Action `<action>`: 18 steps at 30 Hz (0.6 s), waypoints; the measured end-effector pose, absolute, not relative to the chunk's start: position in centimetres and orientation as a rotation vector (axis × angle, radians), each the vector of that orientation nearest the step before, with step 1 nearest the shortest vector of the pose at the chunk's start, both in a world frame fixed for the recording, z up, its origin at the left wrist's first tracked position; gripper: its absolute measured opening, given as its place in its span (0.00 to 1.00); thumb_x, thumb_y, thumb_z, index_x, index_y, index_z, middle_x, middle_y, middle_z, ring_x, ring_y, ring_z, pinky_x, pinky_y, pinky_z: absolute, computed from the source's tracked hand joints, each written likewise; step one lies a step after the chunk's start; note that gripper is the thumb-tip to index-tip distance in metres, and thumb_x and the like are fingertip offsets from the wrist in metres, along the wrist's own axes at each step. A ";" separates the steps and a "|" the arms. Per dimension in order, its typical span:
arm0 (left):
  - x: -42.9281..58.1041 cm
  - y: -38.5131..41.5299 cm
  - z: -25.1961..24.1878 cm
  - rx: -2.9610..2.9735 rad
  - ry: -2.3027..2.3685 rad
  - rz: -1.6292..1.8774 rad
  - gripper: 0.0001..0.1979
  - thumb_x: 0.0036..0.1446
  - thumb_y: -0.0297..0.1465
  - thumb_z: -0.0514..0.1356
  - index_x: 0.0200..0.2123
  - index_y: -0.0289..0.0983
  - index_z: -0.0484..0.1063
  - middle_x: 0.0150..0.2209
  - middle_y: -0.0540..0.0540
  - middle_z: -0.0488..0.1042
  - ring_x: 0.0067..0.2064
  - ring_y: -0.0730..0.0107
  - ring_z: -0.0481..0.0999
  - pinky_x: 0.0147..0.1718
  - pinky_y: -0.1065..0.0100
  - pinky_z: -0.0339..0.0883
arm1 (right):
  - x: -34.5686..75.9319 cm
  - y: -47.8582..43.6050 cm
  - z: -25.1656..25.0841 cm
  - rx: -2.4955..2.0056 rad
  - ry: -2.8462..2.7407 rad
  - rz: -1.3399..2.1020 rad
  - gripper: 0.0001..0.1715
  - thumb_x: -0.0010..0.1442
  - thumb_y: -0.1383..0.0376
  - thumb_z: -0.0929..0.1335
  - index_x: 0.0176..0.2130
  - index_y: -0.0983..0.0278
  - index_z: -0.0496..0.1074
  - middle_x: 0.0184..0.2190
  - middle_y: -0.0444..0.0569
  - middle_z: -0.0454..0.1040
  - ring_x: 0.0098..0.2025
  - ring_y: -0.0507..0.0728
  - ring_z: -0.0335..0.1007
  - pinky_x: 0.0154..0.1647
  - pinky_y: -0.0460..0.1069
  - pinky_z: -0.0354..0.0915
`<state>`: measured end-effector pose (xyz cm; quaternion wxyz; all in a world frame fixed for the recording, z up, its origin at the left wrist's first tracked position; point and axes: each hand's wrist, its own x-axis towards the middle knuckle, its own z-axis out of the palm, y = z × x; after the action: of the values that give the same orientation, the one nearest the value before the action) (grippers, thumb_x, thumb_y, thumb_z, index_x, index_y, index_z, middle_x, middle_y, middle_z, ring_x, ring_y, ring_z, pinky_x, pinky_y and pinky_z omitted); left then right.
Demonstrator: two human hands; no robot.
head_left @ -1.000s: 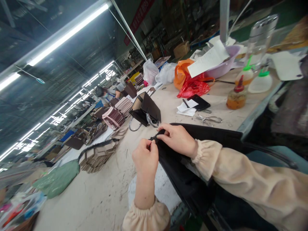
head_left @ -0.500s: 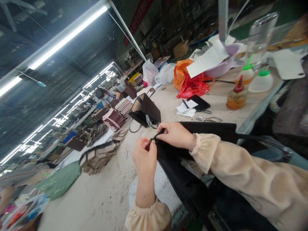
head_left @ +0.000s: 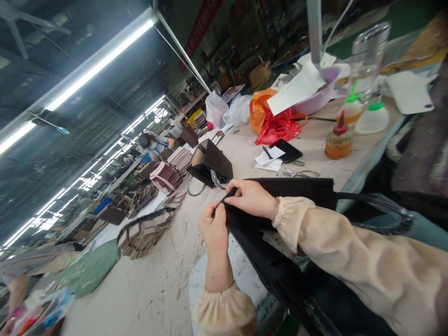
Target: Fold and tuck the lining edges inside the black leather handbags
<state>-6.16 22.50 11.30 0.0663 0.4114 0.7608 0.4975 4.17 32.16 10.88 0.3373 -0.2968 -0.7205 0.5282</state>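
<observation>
A black bag (head_left: 294, 186) lies at the near edge of the table, its open side toward me and a wrapped handle stretching to the right. My left hand (head_left: 214, 226) pinches the bag's black edge at its far left corner. Right beside it, my right hand (head_left: 247, 198) grips the same edge between thumb and fingers. The fingertips of both hands nearly meet there. Just beyond them stands a dark brown handbag (head_left: 212, 161) with plastic-wrapped handles.
Scissors (head_left: 301, 173), a black phone (head_left: 287, 150) and glue bottles (head_left: 339, 140) lie to the right. Behind are a red plastic bag (head_left: 276, 126) and a purple basin (head_left: 325, 93). Stacked brown pieces (head_left: 147, 233) and a green bag (head_left: 91, 268) are at left. A co-worker (head_left: 157, 142) sits farther back.
My left hand has shifted slightly right and its fingers have closed nearer the right hand on the edge. The view has moved a little; both hands keep their pinch.
</observation>
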 end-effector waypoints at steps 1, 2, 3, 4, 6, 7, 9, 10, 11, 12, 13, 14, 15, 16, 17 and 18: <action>-6.1 22.5 11.2 1.217 2.259 1.523 0.10 0.53 0.34 0.57 0.33 0.35 0.76 0.25 0.51 0.73 0.27 0.73 0.69 0.25 0.74 0.62 | 4.2 32.1 10.9 -0.746 -1.864 1.432 0.10 0.48 0.64 0.71 0.33 0.62 0.69 0.19 0.39 0.68 0.22 0.49 0.62 0.25 0.43 0.56; -6.1 22.4 11.1 1.200 2.228 1.539 0.10 0.53 0.34 0.58 0.33 0.35 0.76 0.25 0.51 0.72 0.26 0.73 0.69 0.24 0.74 0.62 | 4.2 32.1 10.9 -0.724 -1.852 1.478 0.12 0.47 0.63 0.71 0.33 0.62 0.68 0.19 0.38 0.68 0.22 0.49 0.62 0.24 0.43 0.55; -6.1 22.4 11.1 1.186 2.206 1.549 0.10 0.52 0.34 0.58 0.33 0.35 0.76 0.25 0.51 0.72 0.26 0.74 0.69 0.24 0.74 0.61 | 4.2 32.1 10.9 -0.713 -1.841 1.507 0.13 0.46 0.63 0.72 0.33 0.62 0.67 0.18 0.37 0.67 0.21 0.48 0.61 0.23 0.43 0.55; -6.1 22.4 11.1 1.175 2.194 1.554 0.10 0.52 0.34 0.58 0.34 0.35 0.76 0.25 0.51 0.73 0.26 0.74 0.68 0.24 0.74 0.61 | 4.2 32.1 10.9 -0.712 -1.831 1.517 0.13 0.46 0.64 0.72 0.33 0.62 0.67 0.18 0.37 0.66 0.21 0.48 0.60 0.23 0.43 0.55; -6.1 22.2 11.2 1.160 2.198 1.555 0.10 0.52 0.34 0.58 0.33 0.35 0.76 0.24 0.51 0.73 0.26 0.74 0.68 0.24 0.75 0.61 | 4.1 32.1 11.0 -0.722 -1.823 1.506 0.12 0.46 0.65 0.71 0.32 0.62 0.66 0.17 0.37 0.66 0.21 0.48 0.60 0.23 0.43 0.55; -6.1 22.2 11.2 1.158 2.208 1.555 0.10 0.52 0.34 0.58 0.33 0.35 0.77 0.24 0.51 0.73 0.26 0.74 0.69 0.24 0.75 0.61 | 4.0 32.1 10.9 -0.722 -1.821 1.500 0.11 0.47 0.65 0.71 0.32 0.62 0.66 0.17 0.37 0.66 0.21 0.48 0.60 0.23 0.43 0.55; -6.1 22.1 11.4 1.169 2.236 1.548 0.10 0.51 0.34 0.59 0.33 0.35 0.77 0.24 0.51 0.74 0.27 0.73 0.69 0.25 0.74 0.62 | 3.9 32.0 10.8 -0.701 -1.818 1.499 0.11 0.47 0.66 0.71 0.32 0.63 0.66 0.18 0.37 0.66 0.21 0.48 0.60 0.24 0.43 0.55; -6.1 22.0 11.4 1.177 2.251 1.541 0.10 0.51 0.34 0.59 0.33 0.34 0.77 0.25 0.51 0.74 0.27 0.73 0.70 0.25 0.74 0.62 | 3.9 32.0 10.8 -0.690 -1.817 1.500 0.11 0.47 0.66 0.71 0.32 0.63 0.66 0.18 0.37 0.66 0.21 0.48 0.61 0.24 0.42 0.55; -6.1 22.0 11.5 1.185 2.263 1.536 0.10 0.51 0.34 0.59 0.33 0.34 0.77 0.25 0.50 0.74 0.27 0.72 0.70 0.26 0.74 0.63 | 3.9 32.0 10.7 -0.686 -1.815 1.499 0.11 0.47 0.66 0.71 0.32 0.63 0.66 0.18 0.37 0.66 0.21 0.48 0.61 0.23 0.42 0.55; -6.0 22.0 11.5 1.191 2.270 1.532 0.11 0.51 0.34 0.59 0.33 0.34 0.77 0.26 0.50 0.75 0.28 0.72 0.71 0.26 0.74 0.63 | 3.9 32.0 10.7 -0.687 -1.813 1.497 0.11 0.48 0.66 0.71 0.32 0.63 0.66 0.18 0.37 0.66 0.21 0.48 0.61 0.23 0.42 0.55; -6.0 22.0 11.6 1.195 2.272 1.529 0.11 0.51 0.34 0.59 0.34 0.34 0.78 0.26 0.50 0.75 0.28 0.71 0.71 0.26 0.73 0.64 | 3.9 31.9 10.7 -0.695 -1.815 1.493 0.11 0.48 0.66 0.71 0.32 0.63 0.66 0.18 0.37 0.66 0.21 0.48 0.61 0.23 0.42 0.55; -6.0 21.9 11.6 1.201 2.270 1.527 0.11 0.51 0.34 0.59 0.34 0.34 0.78 0.26 0.50 0.75 0.28 0.71 0.71 0.26 0.73 0.64 | 3.9 31.9 10.8 -0.709 -1.820 1.486 0.10 0.48 0.66 0.70 0.32 0.63 0.66 0.18 0.37 0.66 0.21 0.48 0.60 0.23 0.42 0.55; -6.0 21.9 11.6 1.214 2.265 1.523 0.11 0.51 0.34 0.59 0.34 0.34 0.78 0.26 0.49 0.76 0.29 0.71 0.72 0.27 0.73 0.64 | 3.9 31.9 10.9 -0.726 -1.827 1.473 0.10 0.47 0.66 0.70 0.32 0.63 0.66 0.18 0.37 0.66 0.21 0.48 0.60 0.23 0.42 0.55; -6.0 21.9 11.6 1.234 2.258 1.516 0.11 0.51 0.34 0.60 0.34 0.34 0.78 0.27 0.50 0.76 0.29 0.71 0.72 0.28 0.73 0.64 | 3.9 31.9 10.9 -0.745 -1.836 1.459 0.10 0.47 0.66 0.70 0.32 0.63 0.66 0.17 0.37 0.66 0.21 0.48 0.60 0.23 0.42 0.55; -6.1 21.8 11.6 1.256 2.251 1.509 0.11 0.51 0.34 0.60 0.33 0.34 0.78 0.27 0.50 0.76 0.30 0.70 0.72 0.28 0.73 0.64 | 3.8 31.8 11.0 -0.764 -1.846 1.445 0.10 0.47 0.66 0.70 0.31 0.63 0.66 0.17 0.37 0.65 0.21 0.48 0.60 0.23 0.42 0.54; -6.2 21.8 11.5 1.275 2.244 1.500 0.11 0.52 0.34 0.60 0.33 0.34 0.78 0.27 0.50 0.76 0.30 0.70 0.72 0.29 0.73 0.64 | 3.8 31.8 11.1 -0.780 -1.855 1.433 0.09 0.47 0.67 0.70 0.31 0.63 0.67 0.17 0.37 0.65 0.21 0.48 0.60 0.23 0.42 0.54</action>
<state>-6.17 21.78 11.53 0.0781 0.4259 0.7492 0.5011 3.82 31.79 11.08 0.3293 -0.2980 -0.7091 0.5477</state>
